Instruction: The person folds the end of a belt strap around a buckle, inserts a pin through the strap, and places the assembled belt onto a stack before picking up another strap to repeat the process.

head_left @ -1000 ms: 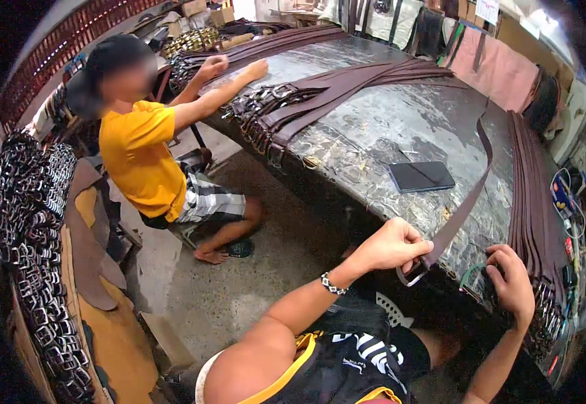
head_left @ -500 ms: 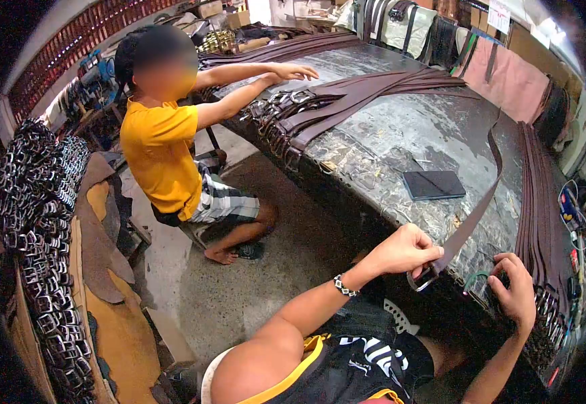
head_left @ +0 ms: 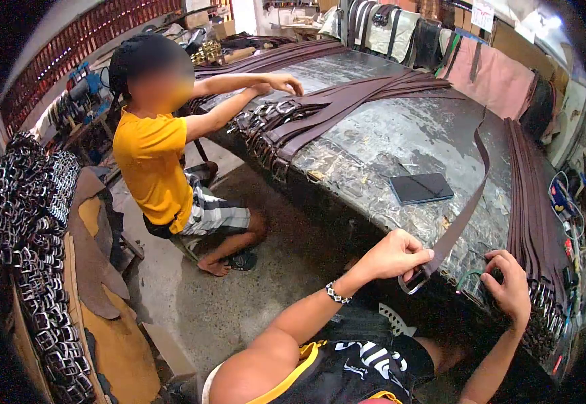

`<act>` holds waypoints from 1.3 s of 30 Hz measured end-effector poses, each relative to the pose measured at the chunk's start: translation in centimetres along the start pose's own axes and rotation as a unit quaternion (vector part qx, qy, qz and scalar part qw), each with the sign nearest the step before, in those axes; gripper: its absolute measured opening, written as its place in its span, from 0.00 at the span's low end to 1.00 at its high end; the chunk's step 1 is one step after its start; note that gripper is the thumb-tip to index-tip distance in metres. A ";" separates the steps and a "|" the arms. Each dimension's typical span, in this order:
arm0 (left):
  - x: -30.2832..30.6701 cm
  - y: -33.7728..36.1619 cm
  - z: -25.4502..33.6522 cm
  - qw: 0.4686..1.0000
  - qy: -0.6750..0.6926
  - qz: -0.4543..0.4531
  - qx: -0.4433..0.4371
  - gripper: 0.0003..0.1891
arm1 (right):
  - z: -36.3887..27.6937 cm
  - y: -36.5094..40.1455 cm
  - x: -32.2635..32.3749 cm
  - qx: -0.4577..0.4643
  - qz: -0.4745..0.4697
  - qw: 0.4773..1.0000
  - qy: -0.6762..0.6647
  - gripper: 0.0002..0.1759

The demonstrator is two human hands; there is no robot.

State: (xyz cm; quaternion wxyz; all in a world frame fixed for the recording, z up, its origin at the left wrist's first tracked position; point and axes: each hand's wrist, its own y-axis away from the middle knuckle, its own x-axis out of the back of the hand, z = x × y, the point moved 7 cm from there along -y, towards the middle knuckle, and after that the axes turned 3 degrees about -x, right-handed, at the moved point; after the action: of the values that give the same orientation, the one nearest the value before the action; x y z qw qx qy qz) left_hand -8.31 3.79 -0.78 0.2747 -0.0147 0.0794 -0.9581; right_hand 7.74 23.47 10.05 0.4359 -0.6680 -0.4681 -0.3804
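Left hand (head_left: 394, 256): fingers closed around the end of a brown belt (head_left: 466, 202), just above its buckle (head_left: 413, 281).
Right hand (head_left: 508, 291): fingers curled at the near edge of the surface (head_left: 387, 128); whether anything is gripped cannot be told.
Belt position: drawn out along the surface between a phone (head_left: 421, 188) and the stacked belts (head_left: 525, 195), with the buckle end past the edge.
Risk: if the strap is swung sideways, the phone could be swept off; a loosened grip would likely let the buckle drop.

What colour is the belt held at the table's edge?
The belt is dark brown; the head view shows it best.
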 end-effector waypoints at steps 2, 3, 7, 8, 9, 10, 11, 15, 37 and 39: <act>0.1 0.1 0.2 1.000 -0.011 -0.005 -0.001 0.23 | 0.2 0.0 0.0 0.002 0.004 1.000 0.000 0.12; 0.1 0.1 0.2 1.000 -0.016 -0.006 -0.001 0.23 | 0.3 0.0 0.0 0.004 0.005 1.000 0.002 0.12; 0.0 -0.2 -0.4 1.000 0.002 -0.007 -0.013 0.21 | 0.7 0.0 -0.1 0.015 0.008 1.000 0.004 0.12; 0.1 -0.2 -0.5 1.000 -0.004 -0.006 -0.015 0.21 | 0.7 0.0 -0.1 0.013 0.007 1.000 0.003 0.12; 0.1 -0.2 -0.4 1.000 -0.009 -0.005 -0.018 0.21 | 0.6 0.0 0.0 0.011 0.005 1.000 0.002 0.12; 0.1 -0.2 -0.4 1.000 -0.012 -0.005 -0.010 0.22 | 0.5 0.1 0.0 0.008 0.004 1.000 0.001 0.12; 0.1 -0.1 -0.2 1.000 -0.015 -0.004 -0.003 0.22 | 0.5 0.1 0.1 0.008 0.007 1.000 0.001 0.12; 0.0 0.2 0.1 1.000 -0.014 -0.002 0.009 0.23 | 0.7 0.1 0.0 0.008 0.011 1.000 0.001 0.13; 0.4 0.2 -0.1 0.998 -0.050 -0.004 0.024 0.20 | 0.8 0.1 0.2 -0.028 0.019 0.999 -0.003 0.10; 0.2 0.2 -0.3 0.999 -0.035 -0.003 0.013 0.20 | 0.8 0.1 0.1 -0.029 0.019 0.999 -0.003 0.10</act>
State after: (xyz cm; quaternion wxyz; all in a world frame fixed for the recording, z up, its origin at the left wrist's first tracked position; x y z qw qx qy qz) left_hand -8.45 3.55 -1.08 0.2745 -0.0453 0.0575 -0.9588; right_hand 8.00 24.26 9.85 0.4219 -0.6906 -0.4452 -0.3832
